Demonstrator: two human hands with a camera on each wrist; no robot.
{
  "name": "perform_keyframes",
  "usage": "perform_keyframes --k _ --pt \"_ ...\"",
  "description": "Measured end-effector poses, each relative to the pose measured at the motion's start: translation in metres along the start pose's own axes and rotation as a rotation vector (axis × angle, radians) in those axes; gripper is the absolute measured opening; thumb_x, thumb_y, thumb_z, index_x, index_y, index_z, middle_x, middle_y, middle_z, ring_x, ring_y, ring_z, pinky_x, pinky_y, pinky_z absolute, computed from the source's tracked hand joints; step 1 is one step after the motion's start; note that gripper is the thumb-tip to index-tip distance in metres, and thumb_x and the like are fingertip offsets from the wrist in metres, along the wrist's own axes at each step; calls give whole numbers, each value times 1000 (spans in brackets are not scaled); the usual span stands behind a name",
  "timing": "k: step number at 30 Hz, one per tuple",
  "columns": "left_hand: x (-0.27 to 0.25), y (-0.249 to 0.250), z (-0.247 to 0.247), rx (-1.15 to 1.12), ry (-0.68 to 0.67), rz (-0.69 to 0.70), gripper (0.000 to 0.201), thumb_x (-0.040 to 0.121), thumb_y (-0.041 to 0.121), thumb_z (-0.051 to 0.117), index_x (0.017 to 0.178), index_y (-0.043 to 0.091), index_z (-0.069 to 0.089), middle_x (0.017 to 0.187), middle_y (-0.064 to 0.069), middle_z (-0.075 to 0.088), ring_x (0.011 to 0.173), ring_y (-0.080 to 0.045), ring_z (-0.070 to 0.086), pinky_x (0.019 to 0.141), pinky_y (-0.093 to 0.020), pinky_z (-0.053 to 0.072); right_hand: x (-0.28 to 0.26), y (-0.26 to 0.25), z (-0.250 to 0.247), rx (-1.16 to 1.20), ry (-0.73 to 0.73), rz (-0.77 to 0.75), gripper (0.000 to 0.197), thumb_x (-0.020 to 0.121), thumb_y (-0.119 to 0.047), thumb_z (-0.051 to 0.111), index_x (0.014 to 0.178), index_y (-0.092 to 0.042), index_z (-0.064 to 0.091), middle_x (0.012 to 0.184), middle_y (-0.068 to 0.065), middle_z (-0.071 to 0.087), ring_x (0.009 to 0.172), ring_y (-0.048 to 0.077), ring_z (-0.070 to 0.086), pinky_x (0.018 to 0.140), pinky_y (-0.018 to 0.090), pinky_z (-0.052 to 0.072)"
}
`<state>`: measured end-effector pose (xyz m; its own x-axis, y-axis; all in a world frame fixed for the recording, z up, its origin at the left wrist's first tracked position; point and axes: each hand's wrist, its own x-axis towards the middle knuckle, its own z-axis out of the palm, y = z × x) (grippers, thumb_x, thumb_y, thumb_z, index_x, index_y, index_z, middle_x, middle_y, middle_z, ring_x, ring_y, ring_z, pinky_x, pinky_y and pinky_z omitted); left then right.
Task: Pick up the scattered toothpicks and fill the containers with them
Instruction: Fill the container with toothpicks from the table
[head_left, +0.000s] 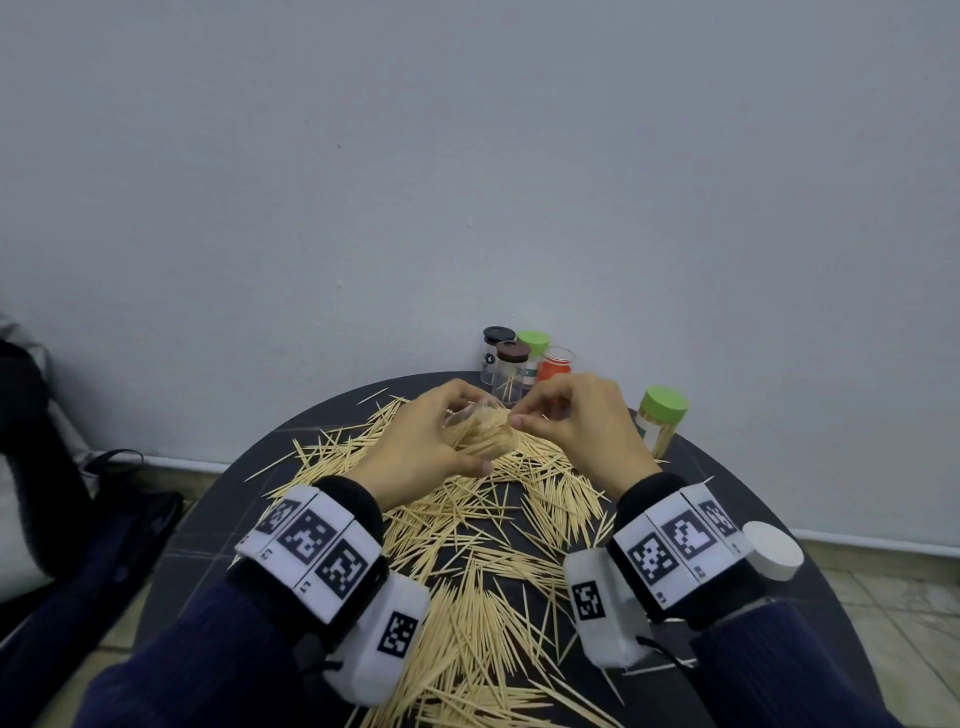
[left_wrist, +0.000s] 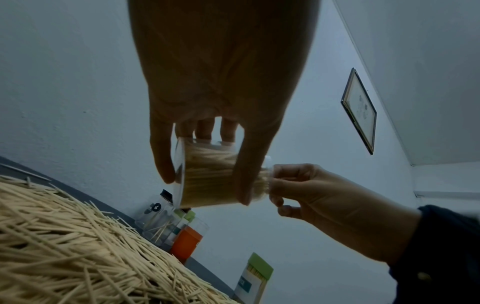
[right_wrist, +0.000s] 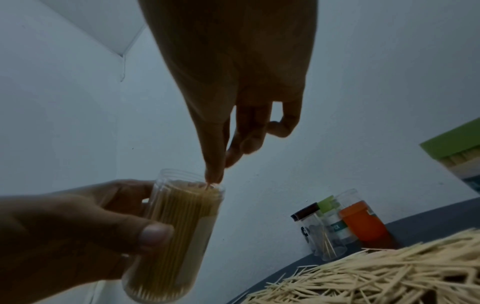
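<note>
Here my left hand (head_left: 421, 441) grips the packed clear container (right_wrist: 179, 224); right hand (head_left: 576, 421) pinches, I think, one toothpick (right_wrist: 207, 186) at its mouth.

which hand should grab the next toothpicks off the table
Right. The left hand grips the nearly full clear container, while the right hand only pinches a toothpick at its mouth.

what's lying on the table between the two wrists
Loose toothpicks lie scattered thickly over the dark table between the left hand and right hand; the head view shows it.
</note>
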<state>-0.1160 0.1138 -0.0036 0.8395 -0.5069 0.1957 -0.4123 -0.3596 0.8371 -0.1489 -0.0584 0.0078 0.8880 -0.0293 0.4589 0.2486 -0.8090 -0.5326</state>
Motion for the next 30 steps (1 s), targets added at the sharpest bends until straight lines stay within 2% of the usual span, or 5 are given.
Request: perform_keyframes --k 3,14,19,21,30 --pt "-1 1 2 4 -53 12 57 70 6 79 117 21 52 110 9 55 86 6 50 57 1 41 -1 -1 -3 84 -91 -24 14 80 -20 71 93 -16 75 70 -19 56 64 8 44 59 14 37" --pt "1 2 -6 -70 11 -11 61 69 13 81 122 23 53 116 5 55 96 -6 54 53 -10 46 1 12 -15 324 -102 71 16 84 -9 66 86 -24 69 78 -11 69 67 -3 60 65 9 46" --pt "3 2 -13 -84 38 -7 66 67 17 82 126 20 51 118 4 57 103 -14 55 79 -26 50 11 40 -19 -114 -378 315 40 85 -14 66 122 -16 54 123 -1 59 113 12 55 95 21 42" --pt "5 3 -16 -93 27 5 66 68 16 81 126 19 51 117 4 57 100 -14 57 75 -23 49 20 54 -15 -329 -534 396 58 83 -13 68 135 -13 42 138 3 48 126 17 45 105 27 36" --pt "11 -4 -26 -180 15 -14 65 68 13 81 125 19 51 114 4 58 100 -12 58 76 -23 50 52 94 5 -607 -845 521 97 80 -17 71 150 -12 5 155 8 21 139 24 28 112 33 28"
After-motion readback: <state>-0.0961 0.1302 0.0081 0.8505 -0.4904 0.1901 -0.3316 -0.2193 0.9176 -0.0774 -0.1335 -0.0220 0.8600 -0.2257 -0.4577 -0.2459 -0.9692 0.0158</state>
